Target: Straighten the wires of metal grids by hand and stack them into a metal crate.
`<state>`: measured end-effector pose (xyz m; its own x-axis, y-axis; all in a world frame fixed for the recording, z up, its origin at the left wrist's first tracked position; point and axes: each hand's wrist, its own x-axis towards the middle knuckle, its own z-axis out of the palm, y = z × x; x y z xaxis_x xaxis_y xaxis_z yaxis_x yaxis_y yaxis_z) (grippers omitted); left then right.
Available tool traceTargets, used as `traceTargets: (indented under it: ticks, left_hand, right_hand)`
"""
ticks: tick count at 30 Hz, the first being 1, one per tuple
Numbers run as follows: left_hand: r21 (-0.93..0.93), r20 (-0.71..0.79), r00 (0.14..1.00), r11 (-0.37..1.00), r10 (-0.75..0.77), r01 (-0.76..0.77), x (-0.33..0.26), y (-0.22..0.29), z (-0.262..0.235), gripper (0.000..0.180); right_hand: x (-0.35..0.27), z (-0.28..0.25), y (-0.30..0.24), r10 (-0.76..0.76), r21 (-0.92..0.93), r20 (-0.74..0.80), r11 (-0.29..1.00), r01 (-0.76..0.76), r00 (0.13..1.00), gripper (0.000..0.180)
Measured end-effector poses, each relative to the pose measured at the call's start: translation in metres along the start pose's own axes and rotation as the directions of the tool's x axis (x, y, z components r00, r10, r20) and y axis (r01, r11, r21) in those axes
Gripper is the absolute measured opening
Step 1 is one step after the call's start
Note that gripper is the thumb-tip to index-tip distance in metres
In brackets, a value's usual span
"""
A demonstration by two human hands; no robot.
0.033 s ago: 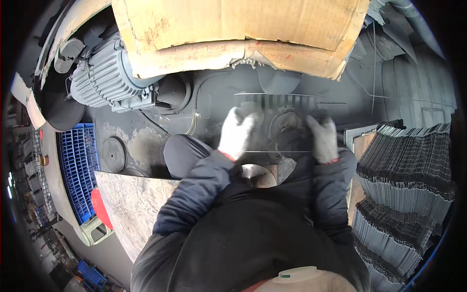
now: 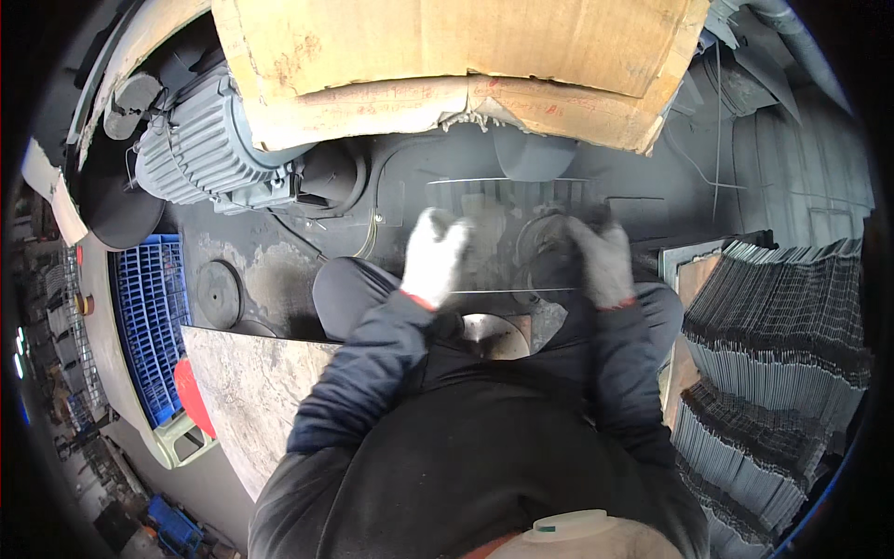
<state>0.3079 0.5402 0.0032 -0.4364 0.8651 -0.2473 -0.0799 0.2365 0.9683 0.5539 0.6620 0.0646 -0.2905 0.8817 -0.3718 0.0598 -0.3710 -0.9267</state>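
A thin, see-through-looking metal plate [image 2: 484, 244], smeared by motion, spans the space between my gloved hands. Its far and near edges show as bright lines, with dark slots along the far side. My left hand [image 2: 436, 253], in a whitish glove, is closed on the plate's left edge. At the right edge my right hand [image 2: 603, 259] grips it too, somewhat blurred, its fingertips darkened with dirt. Behind the plate's far edge, a rounded grey machine part [image 2: 535, 156] juts from under the cardboard. What lies beneath the plate is hard to make out.
Stacks of thin dark slotted plates [image 2: 773, 317] stand at my right. A ribbed grey motor [image 2: 200, 144] is at the far left, and a cardboard sheet [image 2: 466, 47] overhangs the far side. A blue plastic crate [image 2: 149, 321] and a worn board [image 2: 256, 382] are to the left.
Both hands have shifted slightly left, carrying the plate with them. Both still grip its edges.
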Motion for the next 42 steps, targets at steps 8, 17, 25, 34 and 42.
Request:
traceTargets:
  ticks: [8,17,25,34,42]
  left_hand:
    - [0.091,0.054,0.946,0.945,-0.318,0.313,0.004,0.061,-0.007,0.028]
    - [0.035,0.094,0.897,0.902,-0.433,0.431,-0.008,0.086,-0.032,0.035]
    - [-0.097,0.219,0.945,0.958,-0.244,0.270,0.001,0.078,0.012,0.034]
    - [-0.195,-0.032,0.899,0.885,-0.436,0.422,-0.026,0.082,-0.050,0.030]
    - [-0.128,-0.154,0.982,0.988,-0.108,0.088,-0.117,0.105,-0.138,0.020]
  right_hand:
    - [-0.009,-0.006,-0.012,0.227,-0.187,-0.259,0.942,-0.279,0.939,0.028]
    - [0.001,-0.011,0.017,-0.073,-0.426,-0.098,0.904,0.024,0.993,0.026]
    - [-0.033,-0.010,-0.040,0.224,-0.126,-0.296,0.955,-0.270,0.929,0.025]
    - [0.004,0.043,-0.012,0.167,-0.410,-0.088,0.893,-0.188,0.982,0.026]
    - [-0.057,0.120,-0.007,-0.056,0.147,0.334,0.989,0.007,0.941,0.015]
